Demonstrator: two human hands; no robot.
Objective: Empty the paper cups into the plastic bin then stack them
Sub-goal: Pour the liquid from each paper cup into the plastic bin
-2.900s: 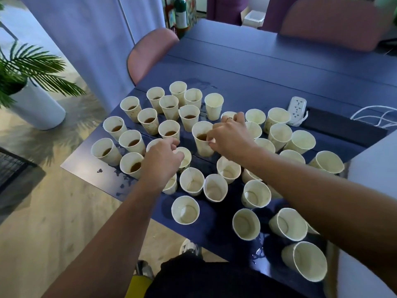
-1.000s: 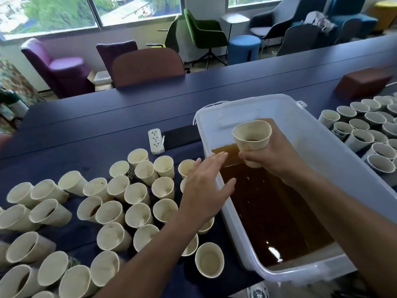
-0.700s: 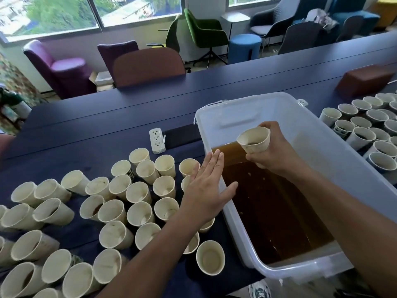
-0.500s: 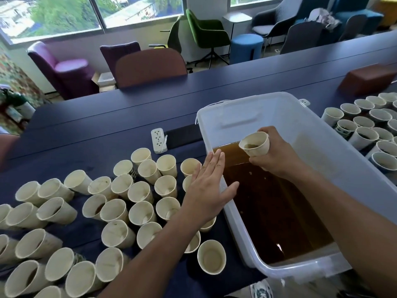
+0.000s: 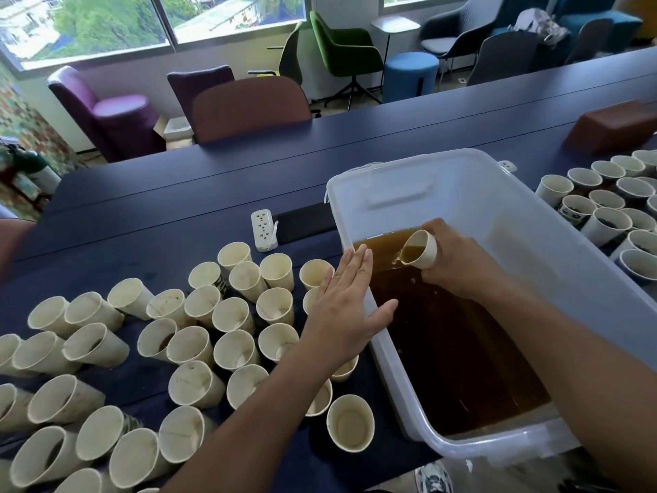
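Note:
My right hand (image 5: 453, 261) grips a paper cup (image 5: 421, 249) inside the clear plastic bin (image 5: 526, 240). The cup is tipped to the left, and brown liquid runs from its rim into the brown pool (image 5: 451, 346) in the bin. My left hand (image 5: 346, 307) lies flat with straight fingers on the bin's left rim, holding nothing. Several empty paper cups (image 5: 199, 332) stand on the dark blue table (image 5: 213, 193) left of the bin. One empty cup (image 5: 350, 426) stands closest to the bin's near corner.
More paper cups (image 5: 604, 215), some with liquid, stand to the right of the bin. A white power strip (image 5: 263, 227) and a black pad (image 5: 305, 222) lie behind the left group. A brown block (image 5: 615, 128) sits far right. Chairs line the table's far side.
My right hand has lowered the cup into the bin and tipped it from upright to pouring. My left hand stayed on the bin's rim. Earlier both hands were at the cups on the left.

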